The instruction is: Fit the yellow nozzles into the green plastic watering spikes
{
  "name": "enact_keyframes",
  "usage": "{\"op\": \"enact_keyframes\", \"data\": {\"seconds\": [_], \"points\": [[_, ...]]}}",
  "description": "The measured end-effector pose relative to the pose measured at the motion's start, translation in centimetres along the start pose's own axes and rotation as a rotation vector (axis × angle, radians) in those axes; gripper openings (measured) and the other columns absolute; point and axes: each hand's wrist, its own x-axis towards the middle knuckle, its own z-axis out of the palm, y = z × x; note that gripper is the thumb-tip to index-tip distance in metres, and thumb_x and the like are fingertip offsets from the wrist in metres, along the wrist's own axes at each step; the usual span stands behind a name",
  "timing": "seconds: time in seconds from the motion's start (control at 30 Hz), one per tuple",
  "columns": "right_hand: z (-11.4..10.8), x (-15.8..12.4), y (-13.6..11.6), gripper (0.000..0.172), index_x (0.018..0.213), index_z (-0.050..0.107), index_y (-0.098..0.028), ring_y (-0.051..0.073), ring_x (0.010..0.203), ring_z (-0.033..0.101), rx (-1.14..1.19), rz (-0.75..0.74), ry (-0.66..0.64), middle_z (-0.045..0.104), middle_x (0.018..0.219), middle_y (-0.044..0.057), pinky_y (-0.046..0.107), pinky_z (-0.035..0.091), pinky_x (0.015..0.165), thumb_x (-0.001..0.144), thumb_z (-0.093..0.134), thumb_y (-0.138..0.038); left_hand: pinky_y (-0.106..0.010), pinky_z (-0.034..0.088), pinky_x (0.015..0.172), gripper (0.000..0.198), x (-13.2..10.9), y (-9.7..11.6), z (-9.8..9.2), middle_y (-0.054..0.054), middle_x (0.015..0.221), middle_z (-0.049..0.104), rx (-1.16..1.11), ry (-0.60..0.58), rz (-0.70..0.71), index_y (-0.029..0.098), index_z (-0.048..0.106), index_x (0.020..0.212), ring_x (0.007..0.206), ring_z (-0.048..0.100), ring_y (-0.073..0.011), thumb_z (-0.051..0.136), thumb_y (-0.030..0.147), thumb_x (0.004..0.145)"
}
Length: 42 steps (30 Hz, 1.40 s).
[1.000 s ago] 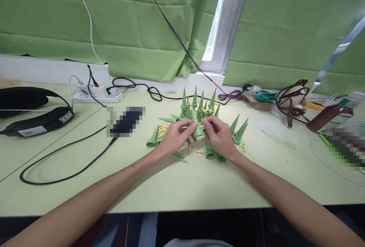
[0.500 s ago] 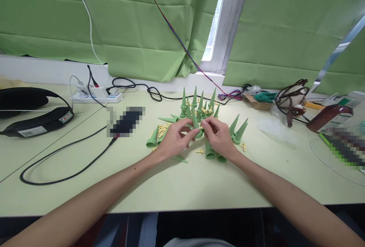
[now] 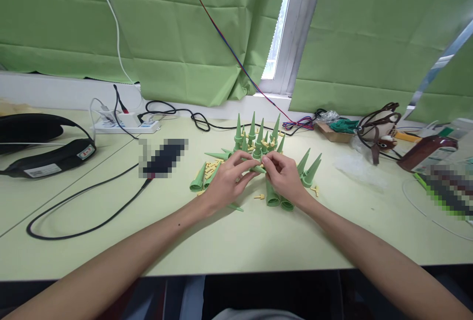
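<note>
**Q:** Where are the hands, and what do they hold?

**A:** Both meet over the middle of a pale green desk (image 3: pixel 236 241). The left hand (image 3: pixel 226 183) has its fingers curled closed around a small green plastic cone (image 3: pixel 257 168), which lies tilted, almost level, just above the desk. The right hand (image 3: pixel 284 178) pinches the same cone from the other side with thumb and forefinger drawn tight. Whether it also grips a small part there is too fine to tell.

**Q:** What lies around them?

**A:** Just behind the fingertips stands a cluster of upright green plastic cones (image 3: pixel 254 135), points up. More green cones lie on their sides (image 3: pixel 275 198) under the right hand, touching it. Small yellow plastic pegs (image 3: pixel 210 167) are scattered beside the left hand. Well apart, on the left, a white power strip (image 3: pixel 125 122) sits near the wall, and a black cable (image 3: pixel 84 202) loops across the desk. Green fabric curtains (image 3: pixel 166 39) hang behind.
</note>
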Motion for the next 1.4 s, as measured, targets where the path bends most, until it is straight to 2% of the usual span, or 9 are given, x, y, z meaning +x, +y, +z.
{"op": "enact_keyframes", "data": {"seconds": [0.23,0.43,0.57,0.7,0.83,0.9,1.03,1.2,1.4], "points": [[-0.1,0.1,-0.2,0.032,0.071,0.053,-0.019,0.010,0.048,0.039,-0.032,0.007,-0.007,0.044,0.053,-0.004,0.025,0.033,0.047,0.093,0.050,-0.042,-0.026,0.055,0.064,0.024,-0.1,-0.2,0.0,-0.009,0.107,0.058,0.058,-0.004,0.055,0.021,0.062,0.112,0.082,0.064,-0.0140,0.053,0.012,0.092],[0.0,0.1,-0.2,0.033,0.070,0.053,-0.019,0.011,0.047,0.040,-0.034,0.012,-0.003,0.044,0.051,-0.004,0.024,0.033,0.047,0.093,0.051,-0.042,-0.025,0.055,0.062,0.024,-0.2,-0.3,0.1,-0.009,0.107,0.058,0.100,0.020,0.075,0.021,0.061,0.111,0.082,0.065,-0.0141,0.053,0.012,0.091],[0.2,0.0,0.0,0.032,0.071,0.052,-0.020,0.011,0.047,0.040,0.007,0.008,0.030,0.043,0.053,-0.004,0.024,0.033,0.046,0.093,0.051,-0.043,-0.024,0.057,0.061,0.023,-0.1,0.0,0.1,-0.008,0.108,0.056,0.061,0.019,-0.042,0.021,0.059,0.113,0.077,0.063,-0.0116,0.054,0.015,0.091],[0.2,-0.1,-0.1,0.030,0.074,0.052,-0.020,0.010,0.047,0.040,0.057,0.005,0.076,0.043,0.055,-0.004,0.024,0.032,0.046,0.094,0.050,-0.042,-0.019,0.056,0.057,0.025,0.2,0.6,0.1,-0.007,0.109,0.055,-0.056,0.045,-0.174,0.020,0.053,0.115,0.088,0.065,-0.0135,0.058,0.019,0.090],[0.1,-0.1,-0.2,0.029,0.078,0.052,-0.021,0.011,0.047,0.040,0.064,0.006,0.136,0.041,0.055,-0.005,0.025,0.032,0.046,0.095,0.049,-0.043,-0.019,0.054,0.054,0.017,0.5,1.1,0.0,-0.004,0.096,0.058,-0.176,0.066,-0.360,0.019,0.051,0.101,0.083,0.066,-0.0147,0.059,0.028,0.089],[0.1,-0.2,-0.2,0.028,0.079,0.052,-0.021,0.011,0.048,0.039,0.060,0.000,0.152,0.041,0.055,-0.005,0.025,0.032,0.047,0.096,0.049,-0.044,-0.020,0.054,0.051,0.017,0.6,1.3,-0.1,-0.002,0.085,0.059,-0.300,0.021,-0.483,0.019,0.052,0.094,0.075,0.065,-0.0146,0.057,0.035,0.091],[0.1,-0.2,-0.1,0.026,0.081,0.052,-0.021,0.011,0.049,0.040,0.063,-0.024,0.139,0.042,0.058,-0.005,0.025,0.032,0.047,0.096,0.048,-0.042,-0.023,0.053,0.044,0.035,0.9,1.2,-0.2,-0.001,0.071,0.058,-0.633,-0.146,-0.665,0.017,0.057,0.082,0.062,0.063,-0.0150,0.049,0.049,0.093],[0.1,-0.3,0.1,0.024,0.082,0.053,-0.021,0.010,0.049,0.039,0.069,-0.066,0.080,0.043,0.059,-0.005,0.025,0.031,0.048,0.097,0.049,-0.039,-0.025,0.054,0.044,0.037,1.0,1.0,0.0,-0.002,0.072,0.058,-0.837,-0.219,-0.737,0.015,0.058,0.075,0.065,0.066,-0.0178,0.058,0.050,0.088],[0.1,-0.2,0.2,0.024,0.081,0.053,-0.020,0.010,0.049,0.040,0.058,-0.077,0.055,0.043,0.058,-0.005,0.024,0.032,0.048,0.097,0.049,-0.038,-0.025,0.053,0.046,0.034,1.0,1.0,-0.2,-0.001,0.067,0.061,-0.831,-0.223,-0.752,0.016,0.058,0.075,0.061,0.065,-0.0167,0.063,0.047,0.086]]}}
